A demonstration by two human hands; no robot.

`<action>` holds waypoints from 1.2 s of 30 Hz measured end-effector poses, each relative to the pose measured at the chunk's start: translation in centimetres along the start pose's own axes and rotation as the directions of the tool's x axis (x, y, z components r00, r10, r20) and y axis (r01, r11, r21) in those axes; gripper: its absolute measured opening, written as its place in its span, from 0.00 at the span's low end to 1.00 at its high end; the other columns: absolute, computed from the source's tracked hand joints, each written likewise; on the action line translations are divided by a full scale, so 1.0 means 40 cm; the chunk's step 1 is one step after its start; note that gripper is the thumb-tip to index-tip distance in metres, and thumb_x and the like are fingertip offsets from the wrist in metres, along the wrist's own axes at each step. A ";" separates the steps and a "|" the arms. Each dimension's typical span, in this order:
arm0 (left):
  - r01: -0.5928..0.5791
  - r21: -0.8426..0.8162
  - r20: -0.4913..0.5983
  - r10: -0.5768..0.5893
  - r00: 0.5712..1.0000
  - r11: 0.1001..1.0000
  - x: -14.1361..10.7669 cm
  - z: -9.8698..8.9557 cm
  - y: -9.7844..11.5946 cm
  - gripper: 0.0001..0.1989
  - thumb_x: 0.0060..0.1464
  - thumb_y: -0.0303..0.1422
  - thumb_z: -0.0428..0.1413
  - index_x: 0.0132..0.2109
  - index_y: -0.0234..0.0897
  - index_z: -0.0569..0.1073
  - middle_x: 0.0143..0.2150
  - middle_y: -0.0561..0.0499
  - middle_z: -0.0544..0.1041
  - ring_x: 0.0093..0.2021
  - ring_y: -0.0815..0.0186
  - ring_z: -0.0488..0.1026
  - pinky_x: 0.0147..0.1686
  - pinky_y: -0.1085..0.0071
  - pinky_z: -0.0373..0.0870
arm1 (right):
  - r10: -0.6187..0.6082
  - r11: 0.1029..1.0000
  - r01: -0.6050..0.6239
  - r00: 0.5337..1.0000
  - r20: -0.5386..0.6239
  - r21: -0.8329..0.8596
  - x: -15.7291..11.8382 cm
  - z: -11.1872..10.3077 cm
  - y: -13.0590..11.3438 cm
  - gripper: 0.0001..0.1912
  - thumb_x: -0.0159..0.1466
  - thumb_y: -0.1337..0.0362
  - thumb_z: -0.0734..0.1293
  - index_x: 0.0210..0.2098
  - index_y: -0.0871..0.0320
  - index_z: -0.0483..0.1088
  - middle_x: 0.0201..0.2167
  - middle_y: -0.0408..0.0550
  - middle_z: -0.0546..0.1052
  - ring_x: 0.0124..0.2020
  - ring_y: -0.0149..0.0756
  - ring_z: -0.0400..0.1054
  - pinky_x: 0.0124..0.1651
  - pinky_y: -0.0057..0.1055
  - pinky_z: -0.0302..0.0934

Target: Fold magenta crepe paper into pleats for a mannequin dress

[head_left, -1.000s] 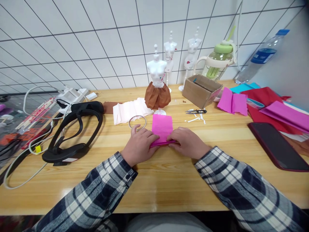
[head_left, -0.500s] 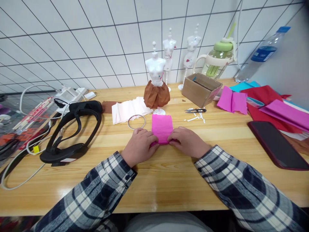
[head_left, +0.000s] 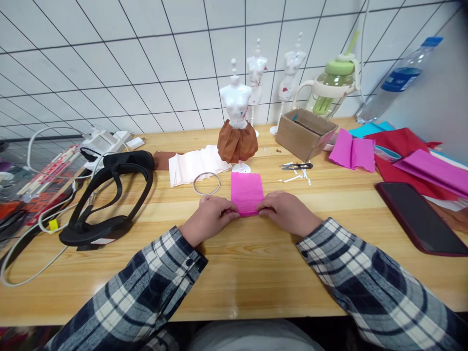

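Observation:
A bright pink piece of crepe paper (head_left: 247, 191) lies flat on the wooden table in front of me. My left hand (head_left: 212, 215) pinches its near left corner between thumb and fingers. At the near right corner, my right hand (head_left: 287, 213) grips the paper in the same way. Just beyond the paper stands a small white mannequin (head_left: 236, 100) wearing a puffy brown skirt (head_left: 237, 141). A thin metal ring (head_left: 206, 184) rests close to my left hand, beside a pale pink crinkled strip (head_left: 195, 165).
Thread snips (head_left: 297, 166) lie among white scraps, near a cardboard box (head_left: 306, 134). Two more mannequins (head_left: 291, 75) stand by the tiled wall. A phone (head_left: 420, 217) and coloured paper pieces (head_left: 405, 141) are on the right. On the left sits a black headset (head_left: 109, 200) with cables.
My fingers have shifted slightly along the near edge, and my right hand sits a little further right. The folded near edge of the pink paper looks flatter.

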State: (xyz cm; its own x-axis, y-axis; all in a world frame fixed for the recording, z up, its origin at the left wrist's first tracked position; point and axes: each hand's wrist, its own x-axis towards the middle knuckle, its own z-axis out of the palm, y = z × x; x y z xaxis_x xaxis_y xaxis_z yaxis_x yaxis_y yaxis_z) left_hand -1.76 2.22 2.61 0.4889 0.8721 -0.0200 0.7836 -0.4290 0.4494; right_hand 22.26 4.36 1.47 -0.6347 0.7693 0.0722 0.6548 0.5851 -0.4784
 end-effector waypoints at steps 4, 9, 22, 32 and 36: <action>0.031 -0.039 -0.011 -0.031 0.999 0.999 0.003 0.000 0.003 0.09 0.59 0.36 0.54 0.37 0.39 0.77 0.31 0.53 0.77 0.33 0.66 0.71 0.36 0.70 0.57 | 0.081 0.995 -0.079 0.996 -0.027 0.064 -0.002 0.000 -0.006 0.09 0.61 0.64 0.69 0.42 0.55 0.75 0.33 0.44 0.79 0.36 0.35 0.69 0.38 0.30 0.58; 0.040 -0.024 -0.020 -0.040 0.999 0.999 0.001 0.000 0.016 0.10 0.59 0.36 0.53 0.36 0.39 0.76 0.28 0.54 0.75 0.31 0.67 0.69 0.35 0.70 0.56 | 0.067 0.997 -0.066 0.997 -0.024 0.039 0.001 0.002 -0.003 0.06 0.63 0.64 0.66 0.32 0.56 0.75 0.29 0.45 0.76 0.33 0.33 0.67 0.36 0.29 0.55; 0.152 0.051 -0.110 -0.146 0.983 0.987 0.017 0.013 0.015 0.14 0.58 0.41 0.52 0.30 0.37 0.73 0.26 0.54 0.73 0.28 0.67 0.67 0.30 0.69 0.54 | 0.158 0.977 -0.155 0.987 -0.013 0.147 0.002 -0.005 -0.006 0.03 0.59 0.69 0.66 0.29 0.56 0.69 0.25 0.39 0.72 0.27 0.29 0.63 0.30 0.26 0.49; 0.118 0.183 -0.100 -0.101 0.990 0.976 0.015 0.011 0.032 0.11 0.59 0.40 0.53 0.32 0.38 0.70 0.28 0.53 0.74 0.30 0.64 0.69 0.31 0.68 0.55 | 0.170 0.983 -0.167 0.985 -0.026 0.079 0.005 -0.004 -0.008 0.03 0.58 0.69 0.67 0.28 0.55 0.70 0.24 0.39 0.73 0.26 0.29 0.63 0.28 0.26 0.49; 0.114 0.260 -0.185 -0.066 0.980 0.959 0.010 0.015 0.039 0.09 0.58 0.39 0.55 0.42 0.38 0.71 0.38 0.47 0.75 0.38 0.58 0.69 0.37 0.65 0.59 | 0.197 0.977 -0.194 0.980 -0.027 0.083 0.005 -0.004 -0.007 0.03 0.58 0.67 0.67 0.28 0.55 0.70 0.24 0.39 0.73 0.26 0.29 0.63 0.28 0.26 0.48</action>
State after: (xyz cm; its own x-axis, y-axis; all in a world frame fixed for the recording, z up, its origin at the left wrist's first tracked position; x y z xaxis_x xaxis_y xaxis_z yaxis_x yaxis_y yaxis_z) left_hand -0.12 1.77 2.77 0.3563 0.9271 0.1161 0.9067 -0.3731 0.1965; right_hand 22.02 4.38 1.77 -0.4821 0.8761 0.0000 0.7291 0.4012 -0.5545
